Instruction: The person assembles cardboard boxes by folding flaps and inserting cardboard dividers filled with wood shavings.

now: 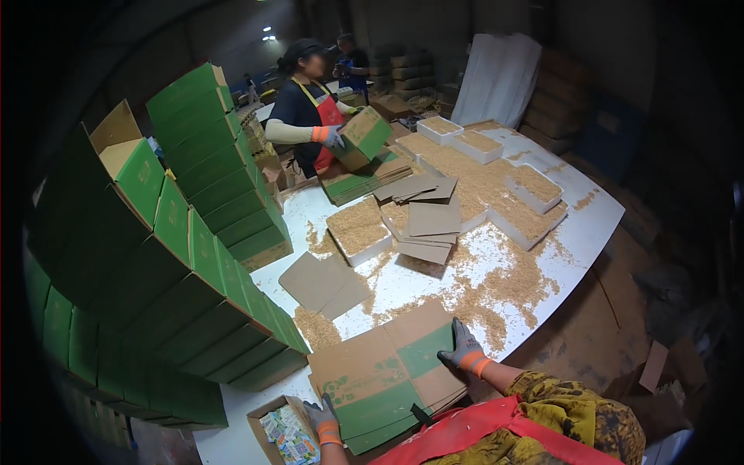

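Note:
A stack of flat green and brown carton blanks (372, 380) lies at the near edge of the white table (589, 217). My right hand (463, 348), in a grey glove with an orange cuff, rests with fingers spread on the stack's right part. My left hand (324, 418), gloved the same, grips the stack's lower left corner. A small open box of colourful packets (283, 434) sits just left of that hand.
Folded green cartons (194, 256) are stacked in long rows on the left. Loose brown material (480, 294) and white trays (359, 229) filled with it cover the table, with cardboard sheets (323, 284). Across the table a person in a red apron holds a green carton (363, 136).

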`<action>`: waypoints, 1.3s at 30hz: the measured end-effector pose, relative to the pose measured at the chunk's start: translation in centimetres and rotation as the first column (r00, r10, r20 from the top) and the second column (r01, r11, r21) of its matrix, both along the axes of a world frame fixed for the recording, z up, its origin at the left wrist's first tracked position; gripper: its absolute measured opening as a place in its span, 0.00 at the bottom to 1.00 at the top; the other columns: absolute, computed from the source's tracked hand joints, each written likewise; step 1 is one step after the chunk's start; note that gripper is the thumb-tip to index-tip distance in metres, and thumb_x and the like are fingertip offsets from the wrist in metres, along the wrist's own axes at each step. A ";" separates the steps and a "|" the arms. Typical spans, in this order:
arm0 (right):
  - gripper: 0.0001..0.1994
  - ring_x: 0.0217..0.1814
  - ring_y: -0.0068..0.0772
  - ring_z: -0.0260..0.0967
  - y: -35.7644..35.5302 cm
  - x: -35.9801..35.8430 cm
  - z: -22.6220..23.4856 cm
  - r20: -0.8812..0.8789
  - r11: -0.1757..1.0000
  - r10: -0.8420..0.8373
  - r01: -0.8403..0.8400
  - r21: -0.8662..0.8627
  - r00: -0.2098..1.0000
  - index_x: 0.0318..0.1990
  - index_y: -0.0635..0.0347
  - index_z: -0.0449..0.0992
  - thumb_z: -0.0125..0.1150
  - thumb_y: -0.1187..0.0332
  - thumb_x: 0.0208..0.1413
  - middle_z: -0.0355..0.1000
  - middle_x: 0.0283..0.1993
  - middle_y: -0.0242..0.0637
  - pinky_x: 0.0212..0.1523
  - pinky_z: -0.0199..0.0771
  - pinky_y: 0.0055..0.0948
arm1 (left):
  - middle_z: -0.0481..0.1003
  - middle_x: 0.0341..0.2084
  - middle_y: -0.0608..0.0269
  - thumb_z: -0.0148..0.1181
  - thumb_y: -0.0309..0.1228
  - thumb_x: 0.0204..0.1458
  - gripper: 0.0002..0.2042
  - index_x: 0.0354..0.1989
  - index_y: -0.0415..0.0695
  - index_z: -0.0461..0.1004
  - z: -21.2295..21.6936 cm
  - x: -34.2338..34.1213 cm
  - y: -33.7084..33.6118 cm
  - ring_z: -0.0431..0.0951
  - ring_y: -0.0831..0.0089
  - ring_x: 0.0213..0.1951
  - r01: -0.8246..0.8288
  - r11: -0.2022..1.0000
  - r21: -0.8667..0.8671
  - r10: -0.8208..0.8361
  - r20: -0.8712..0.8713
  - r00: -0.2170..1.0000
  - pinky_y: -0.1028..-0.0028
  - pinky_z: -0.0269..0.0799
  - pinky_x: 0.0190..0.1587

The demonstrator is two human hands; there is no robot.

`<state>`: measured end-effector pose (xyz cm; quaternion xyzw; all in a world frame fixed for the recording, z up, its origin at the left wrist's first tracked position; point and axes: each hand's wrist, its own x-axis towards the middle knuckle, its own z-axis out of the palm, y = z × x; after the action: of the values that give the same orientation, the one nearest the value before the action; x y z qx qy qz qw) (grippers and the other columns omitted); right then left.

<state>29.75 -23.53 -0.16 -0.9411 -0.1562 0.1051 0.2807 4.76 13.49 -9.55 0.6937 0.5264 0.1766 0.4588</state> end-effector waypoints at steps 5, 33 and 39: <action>0.56 0.67 0.58 0.58 -3.7 1.6 -2.1 -0.404 0.985 -0.158 0.170 -0.006 0.901 0.69 0.70 0.47 0.65 0.37 0.42 0.58 0.65 0.63 0.66 0.60 0.38 | 0.61 0.63 0.39 0.55 0.42 0.60 0.34 0.68 0.33 0.51 1.8 0.2 -3.8 0.63 0.51 0.64 0.153 0.985 0.073 -0.151 -0.037 0.988 0.66 0.60 0.63; 0.20 0.51 0.35 0.72 -8.6 23.6 11.2 -0.167 0.606 0.778 -0.654 0.452 0.606 0.55 0.63 0.73 0.61 0.68 0.55 0.75 0.49 0.41 0.56 0.68 0.30 | 0.74 0.42 0.49 0.48 0.32 0.59 0.18 0.55 0.40 0.72 32.1 8.0 -25.6 0.73 0.51 0.47 0.400 0.507 0.763 -0.216 -0.337 0.916 0.56 0.64 0.54; 0.34 0.65 0.49 0.60 -11.8 19.5 18.8 0.536 0.625 0.339 -0.611 0.485 0.773 0.65 0.59 0.60 0.64 0.64 0.50 0.60 0.65 0.47 0.64 0.61 0.43 | 0.80 0.37 0.55 0.58 0.28 0.54 0.13 0.47 0.38 0.78 34.6 8.5 -23.6 0.78 0.60 0.37 0.511 0.773 0.375 -0.368 -0.390 0.844 0.68 0.74 0.45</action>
<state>49.30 -35.32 18.63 -0.7110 -0.4838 -0.0739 0.5050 13.26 -10.07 25.05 0.9057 0.3513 0.0786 0.2238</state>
